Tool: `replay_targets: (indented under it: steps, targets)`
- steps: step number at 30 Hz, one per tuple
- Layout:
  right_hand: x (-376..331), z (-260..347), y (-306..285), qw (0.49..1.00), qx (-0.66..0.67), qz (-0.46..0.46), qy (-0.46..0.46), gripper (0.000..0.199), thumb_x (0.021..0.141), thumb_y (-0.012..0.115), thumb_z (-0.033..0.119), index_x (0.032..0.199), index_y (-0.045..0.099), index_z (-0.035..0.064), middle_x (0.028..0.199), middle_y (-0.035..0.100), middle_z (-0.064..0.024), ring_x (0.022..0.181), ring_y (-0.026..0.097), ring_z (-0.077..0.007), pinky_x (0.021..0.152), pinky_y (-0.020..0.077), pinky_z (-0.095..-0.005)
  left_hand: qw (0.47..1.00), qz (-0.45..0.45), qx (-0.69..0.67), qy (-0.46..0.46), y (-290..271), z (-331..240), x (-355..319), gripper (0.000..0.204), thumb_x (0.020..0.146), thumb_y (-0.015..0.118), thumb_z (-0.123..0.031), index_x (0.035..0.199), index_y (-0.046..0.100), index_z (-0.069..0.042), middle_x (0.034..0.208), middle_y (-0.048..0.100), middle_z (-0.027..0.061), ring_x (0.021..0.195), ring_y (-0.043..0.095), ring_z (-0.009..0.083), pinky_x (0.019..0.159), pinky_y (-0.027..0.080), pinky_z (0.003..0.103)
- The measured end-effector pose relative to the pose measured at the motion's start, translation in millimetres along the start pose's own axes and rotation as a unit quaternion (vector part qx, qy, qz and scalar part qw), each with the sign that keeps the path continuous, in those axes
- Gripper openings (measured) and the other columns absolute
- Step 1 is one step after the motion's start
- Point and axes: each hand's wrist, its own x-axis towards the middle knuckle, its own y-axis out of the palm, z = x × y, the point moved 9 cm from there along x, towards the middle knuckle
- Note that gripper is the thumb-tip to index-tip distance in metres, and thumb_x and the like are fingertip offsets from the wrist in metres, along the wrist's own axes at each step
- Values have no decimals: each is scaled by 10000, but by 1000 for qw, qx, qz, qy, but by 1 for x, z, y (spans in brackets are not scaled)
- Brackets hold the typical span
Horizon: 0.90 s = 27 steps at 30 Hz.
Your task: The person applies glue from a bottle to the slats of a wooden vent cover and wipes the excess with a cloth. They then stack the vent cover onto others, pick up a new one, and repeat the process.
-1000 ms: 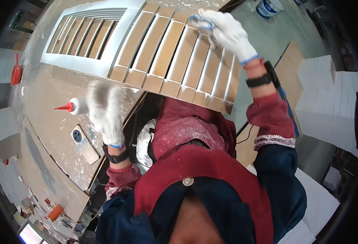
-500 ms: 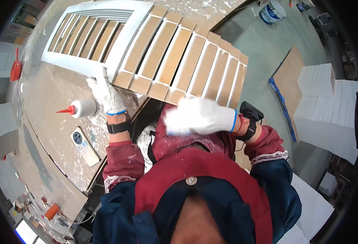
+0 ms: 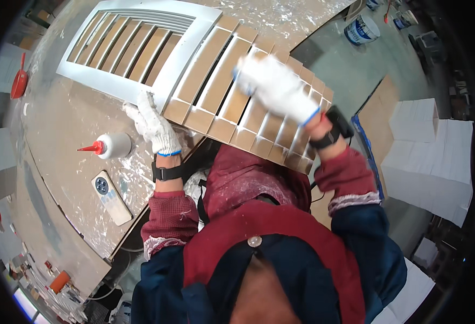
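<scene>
A white louvred panel [image 3: 168, 70] lies on the worktable, with brown slats set in its frame. To its right, a row of brown slats with white edges [image 3: 237, 119] sticks out past the table edge, over my lap. My left hand [image 3: 154, 127], in a white knit glove, grips the frame's near edge beside the first loose slats, thumb and fingers apart along it. Over the middle of the slats is my right hand [image 3: 280, 89], gloved too, closed and smeared by motion. A bit of blue shows at its fingers; what it holds cannot be made out.
Left of my left hand lies a white squeeze bottle [image 3: 113, 146] with a red nozzle. A phone [image 3: 111, 197] rests nearer me. A red dustpan [image 3: 19, 81] is at the far left. White stacks [image 3: 429, 151] and a paint bucket [image 3: 361, 30] stand on the right.
My right hand has swung from the slats' near edge, in front of my lap, up and away onto their middle. The panel and my left hand sit slightly further right.
</scene>
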Motion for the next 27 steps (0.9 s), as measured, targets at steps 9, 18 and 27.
replay_targets:
  steps: [9,18,27]
  targets:
    - [-4,87,-25,960,220,48,-164,272,862,553,124,1115,649,93,981,678,-90,845,633,-269,698,517,-358,1000,0,15,-19,0,-7,-5,740,949,543,-299,1452,190,114,1289,522,218,1163,541,255,1014,405,351]
    - [56,-41,2,995,-92,-40,-12,330,814,538,81,1137,596,110,1025,643,-86,900,592,-333,774,506,-420,998,4,61,4,2,-4,-3,782,926,593,-313,1455,201,109,1249,541,211,1050,585,220,900,469,314]
    - [-7,142,25,947,185,146,-221,247,793,563,101,1019,660,112,893,643,-71,771,620,-254,687,505,-363,999,6,2,-35,3,-2,-5,816,930,582,-321,1464,150,120,1238,538,200,1083,574,251,947,460,318]
